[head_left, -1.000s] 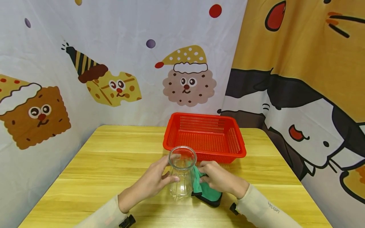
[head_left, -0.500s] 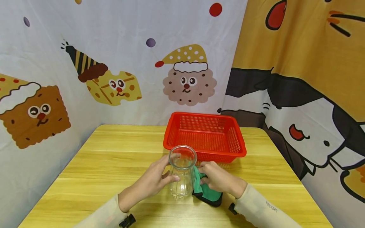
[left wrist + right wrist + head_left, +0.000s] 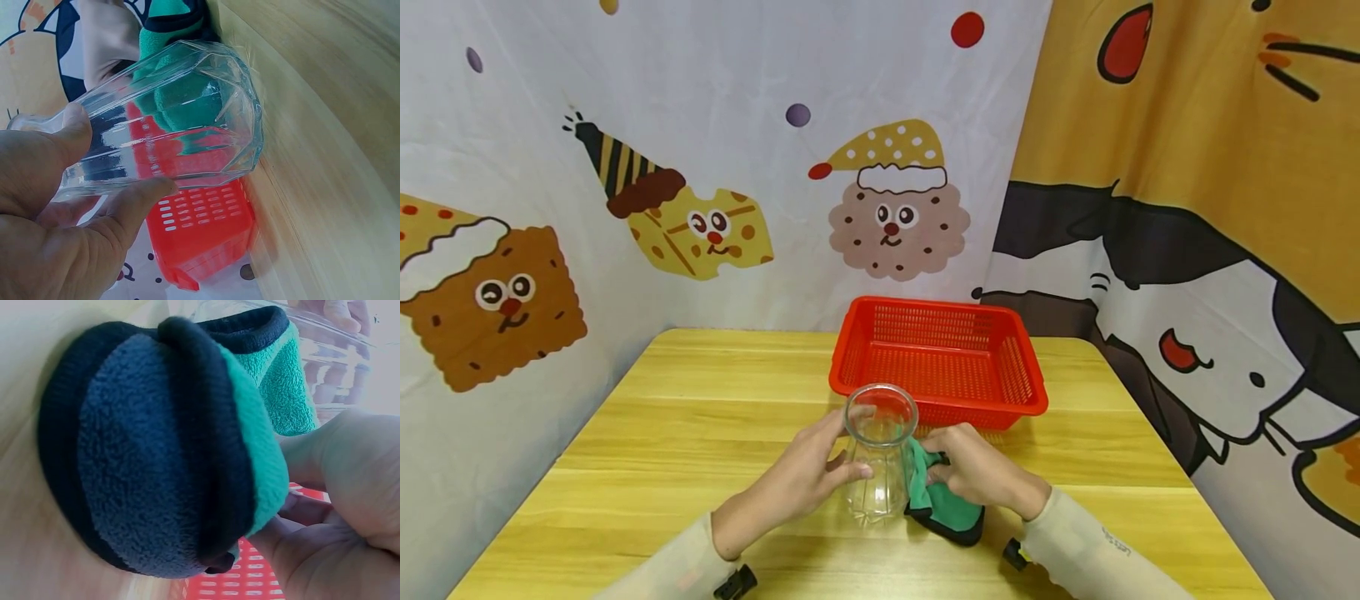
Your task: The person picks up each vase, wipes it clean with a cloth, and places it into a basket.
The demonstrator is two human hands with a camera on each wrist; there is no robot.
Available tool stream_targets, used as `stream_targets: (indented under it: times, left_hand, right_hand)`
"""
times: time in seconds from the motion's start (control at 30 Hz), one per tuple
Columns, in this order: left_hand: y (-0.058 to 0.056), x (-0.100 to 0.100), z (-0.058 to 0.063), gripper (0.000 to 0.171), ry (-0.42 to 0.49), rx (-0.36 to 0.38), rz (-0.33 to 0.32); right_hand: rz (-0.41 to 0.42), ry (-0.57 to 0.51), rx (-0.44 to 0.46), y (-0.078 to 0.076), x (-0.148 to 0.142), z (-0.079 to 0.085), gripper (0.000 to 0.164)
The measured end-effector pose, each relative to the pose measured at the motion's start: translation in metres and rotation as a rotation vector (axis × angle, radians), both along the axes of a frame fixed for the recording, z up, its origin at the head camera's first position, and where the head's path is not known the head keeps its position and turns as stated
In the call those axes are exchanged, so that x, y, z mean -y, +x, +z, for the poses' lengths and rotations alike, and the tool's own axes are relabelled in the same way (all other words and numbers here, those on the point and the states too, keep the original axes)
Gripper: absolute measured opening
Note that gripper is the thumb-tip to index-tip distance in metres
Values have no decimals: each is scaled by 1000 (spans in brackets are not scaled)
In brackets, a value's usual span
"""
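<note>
A clear glass vase (image 3: pixel 877 487) with a round rim and faceted sides stands upright on the table. My left hand (image 3: pixel 808 467) grips it from the left, thumb on the near side and fingers behind, seen through the glass. In the left wrist view, the thumb and a finger wrap the vase (image 3: pixel 187 119) near its narrower part. My right hand (image 3: pixel 977 467) pinches a green cloth (image 3: pixel 958 510) with black edging, bunched against the vase's right side. Dark grey fabric (image 3: pixel 134 456) shows on the cloth's other face in the right wrist view. Some right fingertips are hidden in its folds.
Behind the vase and right hand stands a red plastic basket (image 3: pixel 940 408) with perforated walls, close to both. The wooden table (image 3: pixel 700 400) reaches back to a patterned cloth backdrop (image 3: pixel 737 100).
My right hand shifts very slightly and the cloth's folds beside its fingers change a little. The left hand and the vase stay in place.
</note>
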State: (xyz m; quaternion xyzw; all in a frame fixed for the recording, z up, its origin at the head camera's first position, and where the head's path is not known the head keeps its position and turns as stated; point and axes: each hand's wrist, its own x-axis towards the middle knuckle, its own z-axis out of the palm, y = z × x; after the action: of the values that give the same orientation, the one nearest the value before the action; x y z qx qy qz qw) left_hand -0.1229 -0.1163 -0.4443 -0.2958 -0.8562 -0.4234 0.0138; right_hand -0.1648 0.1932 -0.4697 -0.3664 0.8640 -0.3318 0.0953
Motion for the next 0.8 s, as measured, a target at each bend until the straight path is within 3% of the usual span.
stream_targets:
  times: [0.8]
  left_hand:
    - [1,0,-1,75,3,9,-2]
  right_hand:
    - [-90,-99,8,10,0,11,36]
